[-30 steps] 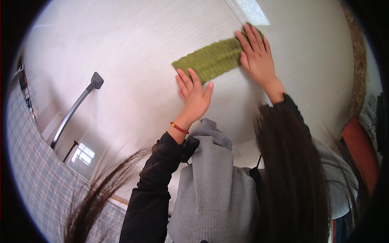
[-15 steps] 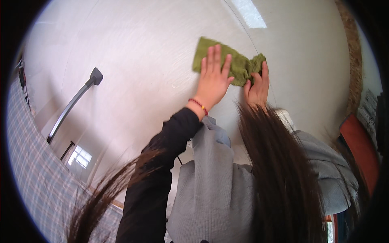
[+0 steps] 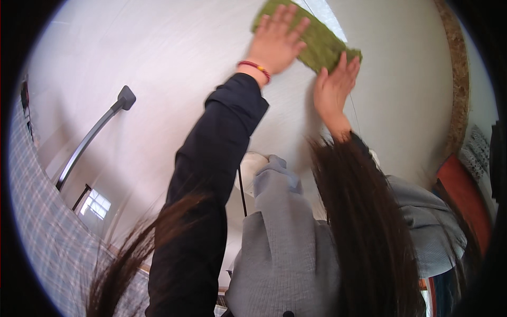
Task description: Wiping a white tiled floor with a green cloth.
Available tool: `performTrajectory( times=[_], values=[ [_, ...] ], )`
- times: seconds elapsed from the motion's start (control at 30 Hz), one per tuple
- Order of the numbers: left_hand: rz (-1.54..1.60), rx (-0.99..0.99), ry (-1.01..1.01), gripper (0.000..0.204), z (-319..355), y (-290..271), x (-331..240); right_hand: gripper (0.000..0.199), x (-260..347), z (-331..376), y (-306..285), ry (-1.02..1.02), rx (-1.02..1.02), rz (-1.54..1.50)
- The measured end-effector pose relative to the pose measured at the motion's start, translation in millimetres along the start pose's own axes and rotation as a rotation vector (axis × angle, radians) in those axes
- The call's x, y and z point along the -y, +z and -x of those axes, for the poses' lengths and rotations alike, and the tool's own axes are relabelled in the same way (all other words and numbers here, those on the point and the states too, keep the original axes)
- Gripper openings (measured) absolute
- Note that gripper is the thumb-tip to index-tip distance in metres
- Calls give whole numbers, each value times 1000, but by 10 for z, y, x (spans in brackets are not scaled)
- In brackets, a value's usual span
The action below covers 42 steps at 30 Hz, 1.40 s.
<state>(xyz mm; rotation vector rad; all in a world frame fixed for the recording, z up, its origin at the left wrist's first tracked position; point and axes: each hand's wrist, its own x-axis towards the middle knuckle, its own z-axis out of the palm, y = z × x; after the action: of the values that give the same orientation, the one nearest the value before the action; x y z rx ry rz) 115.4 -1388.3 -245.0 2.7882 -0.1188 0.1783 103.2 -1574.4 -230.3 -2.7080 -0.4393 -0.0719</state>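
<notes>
A green cloth [image 3: 324,43] lies spread on the pale, shiny floor [image 3: 195,58] at the top of the view, its far edge partly cut off. My left hand [image 3: 275,45] rests flat on its left part, fingers spread and stretched out; a beaded bracelet circles the wrist. At the cloth's near right corner, my right hand [image 3: 336,91] touches it with straight fingers. The palms and the cloth's underside are hidden. Both arms reach far forward, the left in a black sleeve.
A curved metal leg with a black foot [image 3: 125,99] stands on the left, beside a plaid cover [image 3: 47,195]. My grey-clothed knee [image 3: 277,211] and long hair [image 3: 359,211] fill the lower middle. A brown border strip [image 3: 454,79] and a red item [image 3: 465,195] are at right.
Both hands have slid forward over the floor with the cloth. Its bunched right end is now flatter, and my right hand's fingers have straightened.
</notes>
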Motion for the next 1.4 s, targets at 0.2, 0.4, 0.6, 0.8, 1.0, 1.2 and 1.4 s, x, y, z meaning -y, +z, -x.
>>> performTrajectory(
  times=[0.2,0.4,0.6,0.8,1.0,1.2,1.4],
  values=[
    [-267,17,-261,56,324,-479,668,57,589,-621,368,-316,22,78],
    [-106,-78,-455,63,1009,-300,417,56,568,-495,273,-482,129,10],
    [-27,125,-743,64,1584,-394,-309,59,522,147,7,-422,302,54],
    [92,336,-786,71,1863,-472,-642,61,380,564,-209,-360,451,93],
    [-11,-55,-916,76,1821,-594,-320,68,491,367,-86,-373,354,-87],
    [-43,-161,-955,70,1452,-361,-62,65,720,-152,174,-469,198,-93],
    [-109,-141,-1009,69,1543,-346,-97,65,653,-79,236,-400,258,-49]
  ],
)
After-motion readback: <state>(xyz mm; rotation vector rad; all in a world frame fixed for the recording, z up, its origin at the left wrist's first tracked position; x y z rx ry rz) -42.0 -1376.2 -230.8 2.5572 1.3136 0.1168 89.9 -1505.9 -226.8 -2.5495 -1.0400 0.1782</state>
